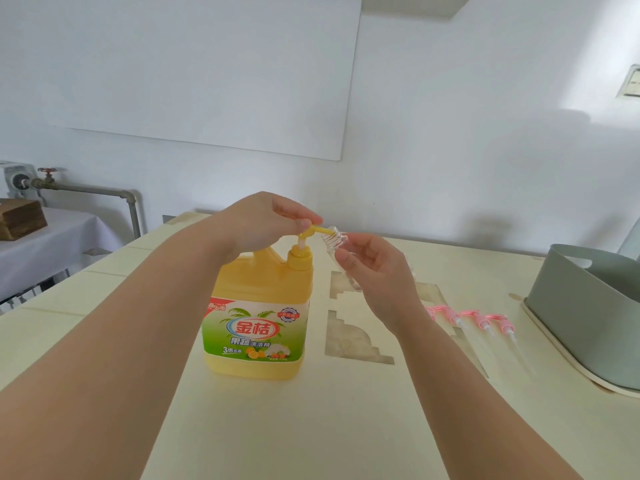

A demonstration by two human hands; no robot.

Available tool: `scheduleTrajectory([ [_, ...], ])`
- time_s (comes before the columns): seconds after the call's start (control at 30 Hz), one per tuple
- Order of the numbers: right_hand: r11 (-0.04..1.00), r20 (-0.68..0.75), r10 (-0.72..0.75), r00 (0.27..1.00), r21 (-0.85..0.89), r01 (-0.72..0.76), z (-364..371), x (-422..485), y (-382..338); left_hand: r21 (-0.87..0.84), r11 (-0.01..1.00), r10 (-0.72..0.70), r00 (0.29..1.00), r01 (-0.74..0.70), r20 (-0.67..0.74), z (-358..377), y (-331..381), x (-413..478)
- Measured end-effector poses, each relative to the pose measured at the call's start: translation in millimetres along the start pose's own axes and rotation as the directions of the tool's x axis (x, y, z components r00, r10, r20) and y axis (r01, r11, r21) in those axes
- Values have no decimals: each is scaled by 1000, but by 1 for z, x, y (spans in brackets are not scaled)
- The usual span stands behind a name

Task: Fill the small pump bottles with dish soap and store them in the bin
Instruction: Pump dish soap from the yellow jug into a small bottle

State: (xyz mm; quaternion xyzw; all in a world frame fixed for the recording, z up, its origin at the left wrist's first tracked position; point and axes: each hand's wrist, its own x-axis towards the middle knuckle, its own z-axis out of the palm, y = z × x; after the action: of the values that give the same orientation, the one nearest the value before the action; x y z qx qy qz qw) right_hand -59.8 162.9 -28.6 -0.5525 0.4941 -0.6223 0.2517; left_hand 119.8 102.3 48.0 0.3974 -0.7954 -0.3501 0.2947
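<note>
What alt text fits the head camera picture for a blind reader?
A person's left hand grips the pump of a yellow dish soap jug while the right hand holds a small clear bottle to its spout. Pink pump tops lie near a grey-green bin.

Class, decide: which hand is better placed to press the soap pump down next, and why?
Left. The left hand grips the pump head, while the right hand holds the small bottle at the spout.
</note>
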Motion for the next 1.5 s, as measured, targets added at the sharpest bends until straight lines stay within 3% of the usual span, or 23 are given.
scheduleTrajectory([
  [0.33,1000,-2,-22,1000,7,22,-2,0,0,-22,1000,-18,990,15,-137,8,-2,3],
  [1.0,999,17,14,1000,-35,-14,2,-4,3,266,964,9,996,16,-94,9,8,0],
  [1.27,999,35,40,999,-2,-40,-1,-1,-11,235,972,11,991,22,-135,4,14,3],
  [1.5,978,105,141,985,140,-154,-4,3,-10,135,990,-2,978,31,-207,9,12,5],
])
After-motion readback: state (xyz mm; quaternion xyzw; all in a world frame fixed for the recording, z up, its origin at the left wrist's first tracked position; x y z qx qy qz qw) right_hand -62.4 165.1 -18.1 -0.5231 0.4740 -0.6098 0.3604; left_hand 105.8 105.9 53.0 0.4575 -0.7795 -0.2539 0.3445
